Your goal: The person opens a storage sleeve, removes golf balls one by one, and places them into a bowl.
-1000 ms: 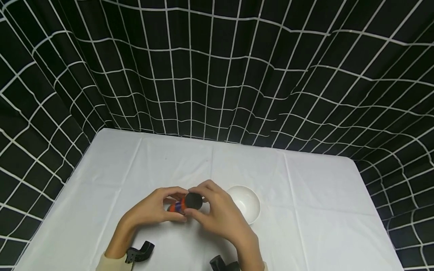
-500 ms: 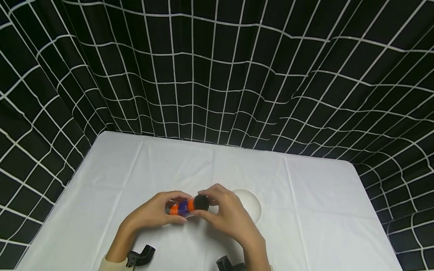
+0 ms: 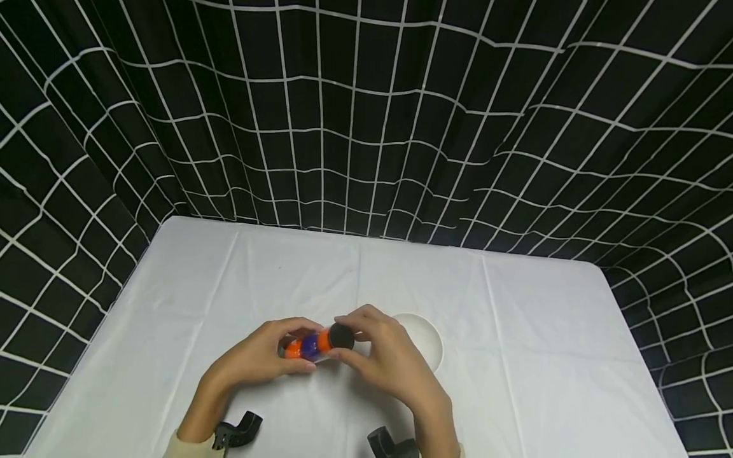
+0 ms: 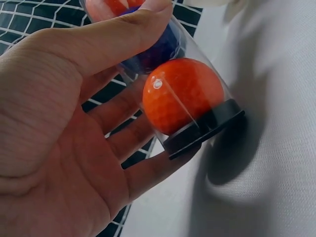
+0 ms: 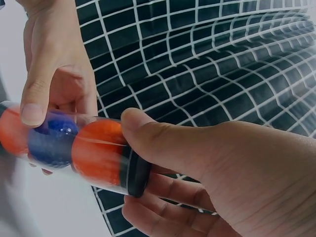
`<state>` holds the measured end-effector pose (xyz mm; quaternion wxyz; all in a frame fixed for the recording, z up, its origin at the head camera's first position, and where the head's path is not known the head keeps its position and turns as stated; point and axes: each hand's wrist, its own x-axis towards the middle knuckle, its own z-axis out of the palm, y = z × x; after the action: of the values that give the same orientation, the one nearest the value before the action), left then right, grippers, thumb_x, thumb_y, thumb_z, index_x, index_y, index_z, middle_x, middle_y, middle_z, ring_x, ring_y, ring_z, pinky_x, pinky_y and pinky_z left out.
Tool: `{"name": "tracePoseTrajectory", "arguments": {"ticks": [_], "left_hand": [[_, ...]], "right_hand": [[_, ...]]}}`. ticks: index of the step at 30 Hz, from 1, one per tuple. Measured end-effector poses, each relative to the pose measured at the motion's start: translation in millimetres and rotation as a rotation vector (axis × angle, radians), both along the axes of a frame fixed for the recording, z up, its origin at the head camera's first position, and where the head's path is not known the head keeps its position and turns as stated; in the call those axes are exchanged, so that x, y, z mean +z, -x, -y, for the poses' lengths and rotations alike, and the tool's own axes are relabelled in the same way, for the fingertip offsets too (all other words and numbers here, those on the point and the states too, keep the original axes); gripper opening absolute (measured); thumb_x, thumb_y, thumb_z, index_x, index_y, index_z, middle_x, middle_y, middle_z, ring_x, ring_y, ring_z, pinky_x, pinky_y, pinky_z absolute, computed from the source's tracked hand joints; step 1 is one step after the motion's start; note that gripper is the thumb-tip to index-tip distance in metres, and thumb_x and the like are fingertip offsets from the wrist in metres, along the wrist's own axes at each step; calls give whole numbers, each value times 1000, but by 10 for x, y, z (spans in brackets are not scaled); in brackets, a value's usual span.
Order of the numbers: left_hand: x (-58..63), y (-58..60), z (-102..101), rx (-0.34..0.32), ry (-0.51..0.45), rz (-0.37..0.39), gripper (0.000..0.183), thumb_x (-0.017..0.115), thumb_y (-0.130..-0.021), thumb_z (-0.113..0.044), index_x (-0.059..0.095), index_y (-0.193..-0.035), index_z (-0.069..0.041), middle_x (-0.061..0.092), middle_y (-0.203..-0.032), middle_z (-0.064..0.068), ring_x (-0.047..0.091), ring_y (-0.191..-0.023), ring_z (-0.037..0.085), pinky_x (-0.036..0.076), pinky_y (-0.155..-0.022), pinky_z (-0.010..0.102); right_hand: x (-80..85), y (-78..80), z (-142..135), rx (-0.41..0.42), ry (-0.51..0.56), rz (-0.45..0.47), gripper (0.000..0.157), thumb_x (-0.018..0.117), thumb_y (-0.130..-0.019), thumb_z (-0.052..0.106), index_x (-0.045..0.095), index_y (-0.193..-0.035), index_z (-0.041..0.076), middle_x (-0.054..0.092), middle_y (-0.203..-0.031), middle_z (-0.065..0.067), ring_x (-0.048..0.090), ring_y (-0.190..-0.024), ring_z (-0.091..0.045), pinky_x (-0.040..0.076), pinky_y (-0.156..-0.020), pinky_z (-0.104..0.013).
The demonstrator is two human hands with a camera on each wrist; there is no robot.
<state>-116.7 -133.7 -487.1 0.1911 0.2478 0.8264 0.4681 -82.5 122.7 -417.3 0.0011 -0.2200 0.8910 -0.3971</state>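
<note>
A clear tube (image 3: 316,343) with black end caps lies crosswise between both hands in the head view. Inside it sit an orange golf ball (image 4: 182,96), a dark blue ball (image 5: 53,139) and another orange ball (image 5: 101,154), in a row. My left hand (image 3: 258,357) grips the tube around its left and middle part, thumb on the near side. At the right end, my right hand (image 3: 392,356) pinches the black cap (image 3: 342,336) between thumb and fingers. In the left wrist view the left end's black cap (image 4: 205,129) shows above the white cloth.
Just right of my right hand stands a white bowl (image 3: 425,337), partly hidden by it. A white cloth covers the table (image 3: 561,356). Black curtains (image 3: 366,127) with a white grid hang behind and at both sides. Each wrist carries a black camera mount (image 3: 239,429).
The right hand and the capped end of the tube have shifted slightly to the right. More of the coloured balls shows between the hands. The left hand has stayed nearly in place.
</note>
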Motion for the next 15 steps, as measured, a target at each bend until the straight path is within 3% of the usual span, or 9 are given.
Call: {"name": "tracePoseTrajectory", "arguments": {"ticks": [10, 15], "left_hand": [[4, 5, 27, 3, -1, -2, 54, 89, -87, -33, 67, -135, -34, 76, -122, -10, 69, -114, 11, 51, -107, 48], [-17, 10, 27, -6, -21, -12, 54, 88, -87, -34, 66, -136, -34, 75, -124, -9, 69, -113, 10, 52, -106, 41]], "right_hand": [[18, 3, 29, -8, -30, -5, 46, 90, -86, 31, 77, -126, 13, 75, -111, 6, 73, -102, -12, 62, -92, -32], [9, 3, 30, -22, -48, -18, 46, 90, -86, 30, 77, -127, 13, 74, -111, 6, 71, -100, -11, 61, -91, -31]]}}
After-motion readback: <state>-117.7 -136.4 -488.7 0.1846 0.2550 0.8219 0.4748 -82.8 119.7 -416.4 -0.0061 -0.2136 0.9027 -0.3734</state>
